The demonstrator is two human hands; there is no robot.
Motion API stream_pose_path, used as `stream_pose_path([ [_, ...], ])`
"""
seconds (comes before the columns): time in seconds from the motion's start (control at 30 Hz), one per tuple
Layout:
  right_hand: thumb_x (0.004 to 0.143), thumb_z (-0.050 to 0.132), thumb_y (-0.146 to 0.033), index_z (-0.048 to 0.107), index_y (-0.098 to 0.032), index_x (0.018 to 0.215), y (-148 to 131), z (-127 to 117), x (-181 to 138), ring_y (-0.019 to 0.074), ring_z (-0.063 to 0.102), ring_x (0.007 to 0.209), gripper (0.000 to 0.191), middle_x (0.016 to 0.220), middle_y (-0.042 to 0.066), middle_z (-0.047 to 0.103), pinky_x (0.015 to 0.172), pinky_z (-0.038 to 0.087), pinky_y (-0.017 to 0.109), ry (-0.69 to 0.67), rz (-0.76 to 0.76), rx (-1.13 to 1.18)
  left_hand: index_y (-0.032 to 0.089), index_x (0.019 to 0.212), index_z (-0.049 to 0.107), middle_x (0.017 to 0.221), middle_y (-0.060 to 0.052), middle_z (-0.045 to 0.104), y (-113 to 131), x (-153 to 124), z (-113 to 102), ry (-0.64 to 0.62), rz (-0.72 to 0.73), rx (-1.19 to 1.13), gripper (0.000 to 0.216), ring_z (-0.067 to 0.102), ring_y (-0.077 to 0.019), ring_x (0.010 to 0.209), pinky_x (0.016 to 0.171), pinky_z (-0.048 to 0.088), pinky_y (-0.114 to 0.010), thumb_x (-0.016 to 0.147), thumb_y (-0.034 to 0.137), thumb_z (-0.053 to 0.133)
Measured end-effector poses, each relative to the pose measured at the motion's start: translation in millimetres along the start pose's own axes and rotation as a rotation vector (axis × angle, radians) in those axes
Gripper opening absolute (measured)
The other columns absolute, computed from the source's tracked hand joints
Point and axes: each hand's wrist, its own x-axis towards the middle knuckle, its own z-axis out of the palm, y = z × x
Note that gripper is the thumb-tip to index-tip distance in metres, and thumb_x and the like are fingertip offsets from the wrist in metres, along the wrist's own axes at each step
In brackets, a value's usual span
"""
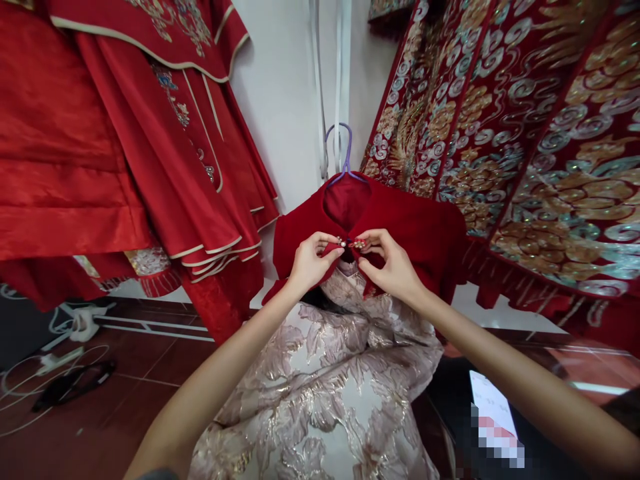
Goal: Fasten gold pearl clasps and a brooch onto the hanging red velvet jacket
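The beaded clasp (351, 243) sits at the neck of the red cape (425, 233), with its long axis running from 9 to 3 o'clock. The left hand (311, 261) pinches its left half between thumb and forefinger, coming in from 8 o'clock. The right hand (389, 265) pinches the right half from 4 o'clock. Both hands touch it and are equally near. The purple hanger (345, 150) is at 12 o'clock from the clasp, and the pale brocade dress (325, 373) at 6.

Quick count from where I'm standing: two hands (left hand (311, 261), right hand (389, 267)), one red velvet jacket (425, 230), one purple hanger (348, 150), one beaded clasp (350, 243), one pale brocade dress (325, 373). Plus one black strap-looking thing (75, 383) on the floor (150, 373).
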Motion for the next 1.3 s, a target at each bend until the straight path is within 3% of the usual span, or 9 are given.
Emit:
stream_pose_path([
  [0.1, 0.089, 0.053, -0.027, 0.054, -0.023, 0.102, -0.7, 3.9, -0.3, 0.0187, 0.062, 0.089, 0.014, 0.099, 0.005, 0.062, 0.085, 0.054, 0.037, 0.016, -0.002, -0.041, 0.015, 0.087, 0.064, 0.095, -0.009, 0.072, -0.6, -0.2, -0.3, -0.002, -0.014, -0.004, 0.016, 0.068, -0.0157, 0.085, 0.087, 0.051, -0.032, 0.073, 0.017, 0.072],
  [0.4, 0.094, 0.049, -0.029, 0.056, -0.023, 0.103, 2.5, 6.5, 5.6, 0.0193, 0.062, 0.092, 0.013, 0.101, 0.006, 0.063, 0.083, 0.055, 0.037, 0.011, -0.057, -0.119, 0.015, 0.086, 0.067, 0.099, -0.010, 0.073, 2.2, -0.5, -2.2, -0.054, 0.004, 0.027, 0.012, 0.068, -0.0176, 0.092, 0.091, 0.049, -0.033, 0.075, 0.017, 0.070],
  [0.63, 0.094, 0.048, -0.026, 0.058, -0.025, 0.102, 3.5, 3.9, 7.2, 0.0197, 0.065, 0.092, 0.013, 0.102, 0.004, 0.066, 0.083, 0.057, 0.038, -0.001, -0.077, -0.173, 0.018, 0.087, 0.066, 0.091, -0.006, 0.072, 18.0, -0.5, -3.0, -0.084, 0.071, 0.262, 0.012, 0.067, -0.0166, 0.082, 0.076, 0.051, -0.028, 0.076, 0.023, 0.068],
  [0.8, 0.093, 0.050, -0.026, 0.059, -0.024, 0.104, 2.8, 4.8, 8.2, 0.0189, 0.065, 0.093, 0.014, 0.103, 0.004, 0.066, 0.082, 0.058, 0.036, 0.022, -0.072, -0.165, 0.019, 0.082, 0.065, 0.090, -0.005, 0.072, 21.5, 4.0, -1.4, -0.076, 0.209, 0.474, 0.005, 0.066, -0.0187, 0.083, 0.081, 0.049, -0.032, 0.076, 0.020, 0.065],
  [1.07, 0.091, 0.054, -0.026, 0.061, -0.022, 0.101, 2.6, -5.5, 12.0, 0.0161, 0.066, 0.089, 0.013, 0.099, 0.002, 0.068, 0.078, 0.059, 0.030, -0.067, -0.042, -0.178, 0.019, 0.084, 0.067, 0.090, -0.003, 0.073, 20.6, 2.6, 2.3, -0.072, 0.097, 0.461, 0.007, 0.066, -0.0172, 0.081, 0.078, 0.049, -0.029, 0.079, 0.023, 0.064],
  [1.2, 0.090, 0.054, -0.025, 0.062, -0.021, 0.102, -3.6, -10.0, 13.6, 0.0166, 0.067, 0.089, 0.014, 0.097, 0.003, 0.069, 0.078, 0.059, 0.030, -0.113, -0.019, -0.184, 0.018, 0.083, 0.066, 0.088, -0.003, 0.072, 25.4, 1.9, 2.4, -0.074, 0.124, 0.528, 0.014, 0.066, -0.0183, 0.082, 0.077, 0.049, -0.029, 0.076, 0.030, 0.068],
  [1.3, 0.090, 0.055, -0.025, 0.062, -0.021, 0.102, -7.6, -10.6, 14.9, 0.0175, 0.067, 0.089, 0.015, 0.096, 0.003, 0.069, 0.078, 0.059, 0.031, -0.124, -0.012, -0.193, 0.018, 0.082, 0.064, 0.088, -0.002, 0.071, 27.0, 2.4, 1.9, -0.081, 0.153, 0.551, 0.009, 0.066, -0.0175, 0.082, 0.077, 0.049, -0.028, 0.077, 0.026, 0.064],
])
